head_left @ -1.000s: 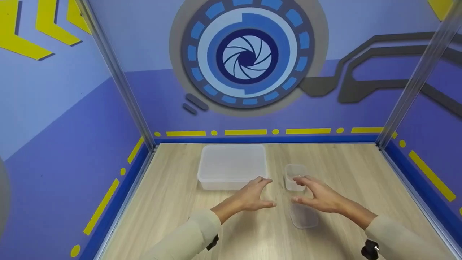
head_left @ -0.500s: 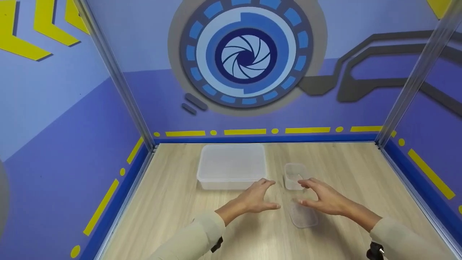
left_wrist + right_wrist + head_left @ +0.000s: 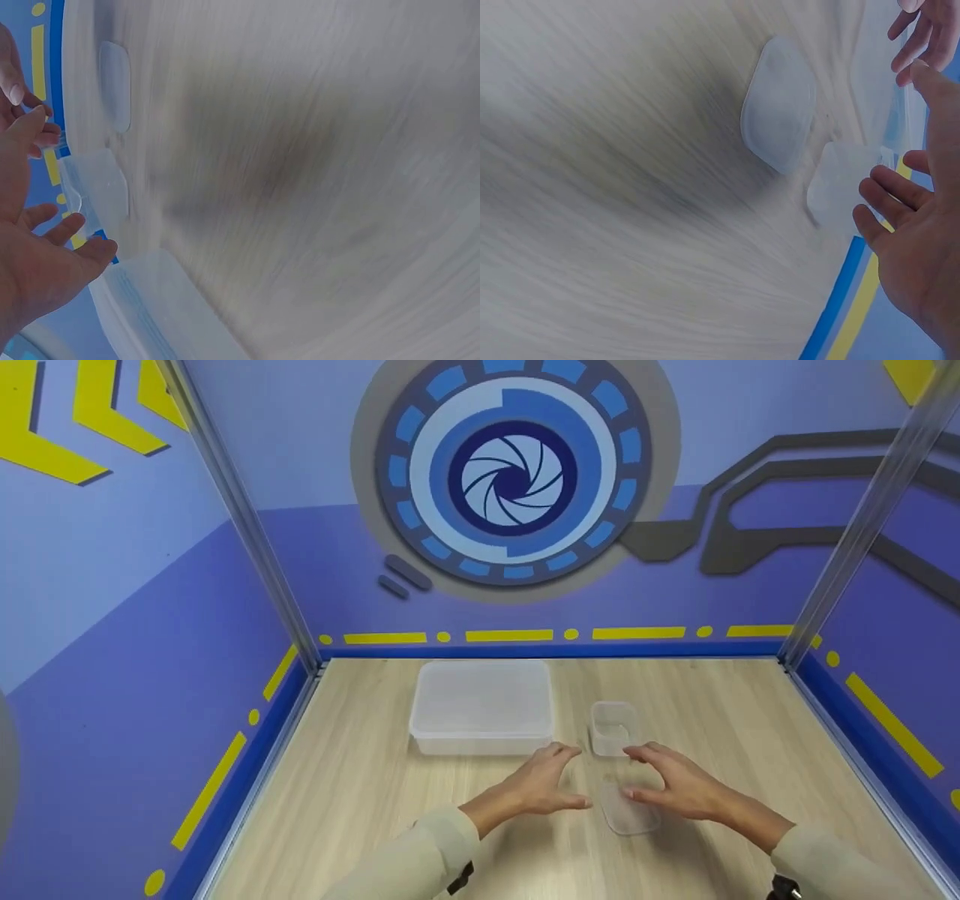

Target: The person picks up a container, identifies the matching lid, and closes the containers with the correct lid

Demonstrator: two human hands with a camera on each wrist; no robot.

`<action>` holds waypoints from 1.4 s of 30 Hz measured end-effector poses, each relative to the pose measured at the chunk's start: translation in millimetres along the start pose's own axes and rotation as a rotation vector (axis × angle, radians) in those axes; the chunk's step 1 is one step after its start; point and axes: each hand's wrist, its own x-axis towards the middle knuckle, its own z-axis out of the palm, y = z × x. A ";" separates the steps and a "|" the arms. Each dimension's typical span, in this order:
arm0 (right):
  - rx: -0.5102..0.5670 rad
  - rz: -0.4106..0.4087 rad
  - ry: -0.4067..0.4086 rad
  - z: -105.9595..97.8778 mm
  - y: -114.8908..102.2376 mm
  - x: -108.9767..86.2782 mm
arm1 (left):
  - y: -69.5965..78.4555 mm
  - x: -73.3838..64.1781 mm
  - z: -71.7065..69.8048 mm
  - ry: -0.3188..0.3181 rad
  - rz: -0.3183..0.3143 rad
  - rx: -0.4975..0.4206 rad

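Observation:
Both hands hover over the table with relaxed, parted fingers and hold nothing. In the head view my left hand (image 3: 536, 786) is in front of the right corner of a large lidded plastic box (image 3: 484, 701). My right hand (image 3: 679, 784) is above a small clear lid (image 3: 632, 816) that lies flat on the table and partly covers it. Just beyond its fingertips stands a small clear container (image 3: 611, 727) with an uncovered top. The right wrist view shows the lid (image 3: 780, 105) and the container (image 3: 840, 180) apart from each other, with the right hand's fingers in front of the container.
A light wood table (image 3: 360, 810) carries all these things. Blue walls with yellow marks enclose it at the back and both sides, and metal posts (image 3: 247, 525) stand at the back corners. The large box sits by the back wall, left of the small container.
Both hands have drawn back a little toward the person and slightly to the right. The large box, small container and lid have stayed in place.

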 end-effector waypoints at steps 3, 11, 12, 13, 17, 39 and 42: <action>-0.003 0.001 -0.001 1.5 2.3 -1.6 | 1.5 1.6 5.3 0.000 0.010 -0.001; -0.021 0.012 -0.007 7.2 9.4 -7.4 | 5.0 6.1 16.1 0.011 0.000 -0.001; -0.020 0.014 -0.007 7.7 10.4 -8.0 | 5.2 6.5 17.2 0.011 -0.002 0.001; -0.019 0.015 -0.006 8.2 11.2 -8.3 | 5.2 7.0 18.1 0.012 -0.004 0.002; -0.019 0.025 -0.010 10.0 14.2 -9.3 | 4.5 8.7 22.0 0.005 -0.008 0.009; -0.058 0.052 -0.012 27.0 27.6 -13.3 | 3.9 17.4 47.8 -0.007 -0.025 0.012; -0.060 0.052 -0.028 28.5 30.2 -14.4 | 5.9 18.7 52.2 -0.012 -0.009 0.021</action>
